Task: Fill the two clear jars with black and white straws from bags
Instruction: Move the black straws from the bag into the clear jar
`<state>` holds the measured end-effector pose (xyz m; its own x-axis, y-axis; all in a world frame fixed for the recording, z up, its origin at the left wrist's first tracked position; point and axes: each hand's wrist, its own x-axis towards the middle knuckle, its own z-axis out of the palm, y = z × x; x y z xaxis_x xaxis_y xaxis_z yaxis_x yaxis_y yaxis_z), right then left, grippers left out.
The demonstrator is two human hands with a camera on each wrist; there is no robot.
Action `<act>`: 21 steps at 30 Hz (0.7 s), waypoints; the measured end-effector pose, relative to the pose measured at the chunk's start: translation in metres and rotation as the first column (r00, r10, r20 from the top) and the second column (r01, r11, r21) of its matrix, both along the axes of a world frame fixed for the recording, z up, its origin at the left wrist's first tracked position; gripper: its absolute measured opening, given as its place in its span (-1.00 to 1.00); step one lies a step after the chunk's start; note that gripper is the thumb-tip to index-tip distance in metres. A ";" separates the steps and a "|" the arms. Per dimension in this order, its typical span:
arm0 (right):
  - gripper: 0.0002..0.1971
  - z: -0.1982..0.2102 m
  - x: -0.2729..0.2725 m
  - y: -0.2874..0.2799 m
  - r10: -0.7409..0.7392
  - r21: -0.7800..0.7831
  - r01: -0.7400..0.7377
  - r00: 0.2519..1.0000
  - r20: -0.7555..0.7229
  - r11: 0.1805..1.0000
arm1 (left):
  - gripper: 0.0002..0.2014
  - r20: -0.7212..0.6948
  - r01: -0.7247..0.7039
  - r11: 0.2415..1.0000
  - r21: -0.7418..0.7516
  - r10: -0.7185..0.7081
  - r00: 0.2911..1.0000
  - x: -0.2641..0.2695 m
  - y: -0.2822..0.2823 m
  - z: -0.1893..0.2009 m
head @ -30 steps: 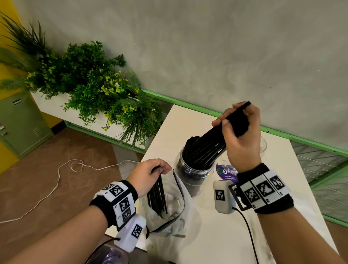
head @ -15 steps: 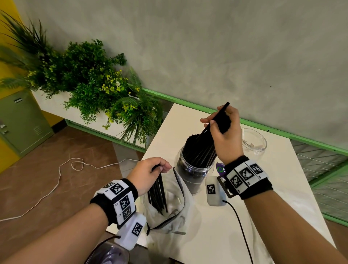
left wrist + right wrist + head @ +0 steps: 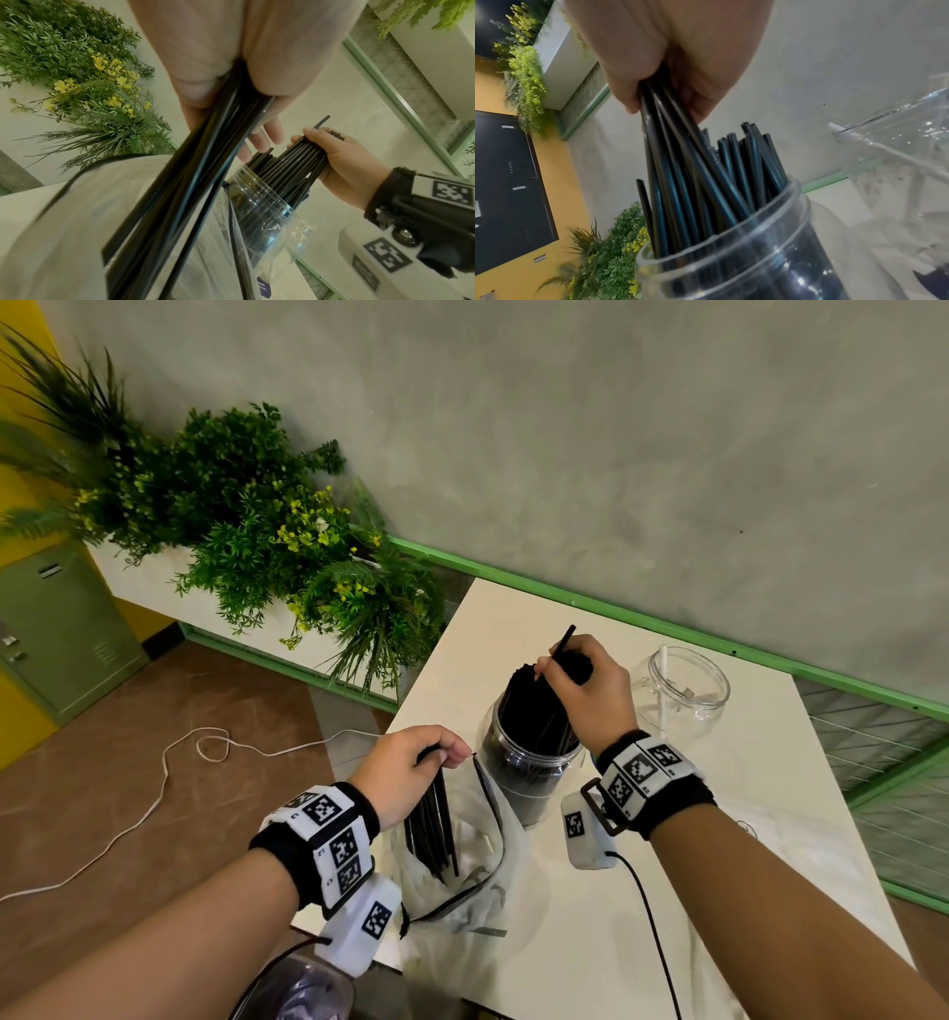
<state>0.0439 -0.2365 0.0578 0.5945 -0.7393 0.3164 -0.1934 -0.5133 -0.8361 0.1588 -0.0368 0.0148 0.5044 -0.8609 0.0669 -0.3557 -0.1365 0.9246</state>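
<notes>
Right hand (image 3: 590, 695) gripped black straws (image 3: 539, 711) steeply upright, lower ends already inside the near jar (image 3: 529, 762); left hand (image 3: 411, 767) held its bundle (image 3: 434, 829) over the bag (image 3: 462, 891), beside.

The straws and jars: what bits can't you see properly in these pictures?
- Head view: the right hand covers the tops of the black straws it grips.
- Head view: the second jar is clear; its contents are too faint to count.
- Left wrist view: the left hand and its straw bundle block the blurred bag.
</notes>
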 end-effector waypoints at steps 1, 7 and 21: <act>-0.85 0.000 0.001 0.000 0.012 -0.028 -0.014 0.998 -0.063 1.000 | -0.66 -0.002 -0.001 1.000 -0.002 0.001 1.000 0.000 0.000 0.000; -0.50 -0.004 0.002 -0.007 0.007 -0.192 -0.029 0.994 -0.113 0.981 | -0.65 0.011 0.001 1.000 0.003 -0.001 1.000 0.000 -0.001 0.000; -0.66 -0.005 -0.027 -0.018 0.112 -0.212 -0.186 0.942 -0.318 0.960 | -0.64 -0.005 -0.003 1.000 -0.001 0.003 1.000 0.000 0.001 0.001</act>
